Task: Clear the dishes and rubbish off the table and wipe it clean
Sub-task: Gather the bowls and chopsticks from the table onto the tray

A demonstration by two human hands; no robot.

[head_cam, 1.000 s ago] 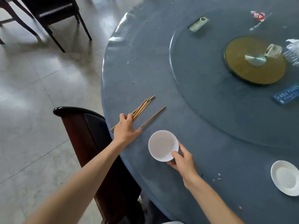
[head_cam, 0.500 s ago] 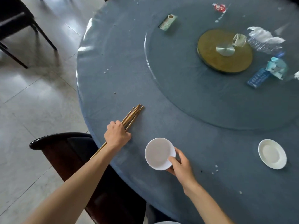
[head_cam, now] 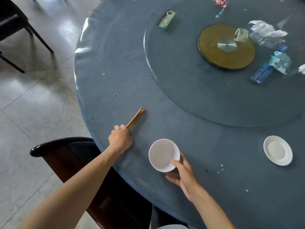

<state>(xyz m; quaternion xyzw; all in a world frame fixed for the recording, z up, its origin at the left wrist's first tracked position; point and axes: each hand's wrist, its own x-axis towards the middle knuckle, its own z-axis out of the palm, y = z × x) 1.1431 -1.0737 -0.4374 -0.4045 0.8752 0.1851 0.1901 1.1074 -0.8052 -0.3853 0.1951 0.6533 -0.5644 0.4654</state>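
Head view: chopsticks (head_cam: 136, 117) now bunched in left hand (head_cam: 120, 139) grip, were spread 1 s ago; right hand (head_cam: 183, 176) w/ thumb on rim holds white bowl (head_cam: 163, 155); saucer (head_cam: 277, 150) right; blue table (head_cam: 189, 116), wrappers on glass turntable (head_cam: 206, 90), tiled floor (head_cam: 33, 100)

Bundled wooden chopsticks (head_cam: 136, 117) flat on table; white bowl (head_cam: 163, 154) upright nearby

table (head_cam: 181, 129) blue-grey | bowl (head_cam: 162, 153) white | chopsticks (head_cam: 137, 117) tan | saucer (head_cam: 278, 150) white
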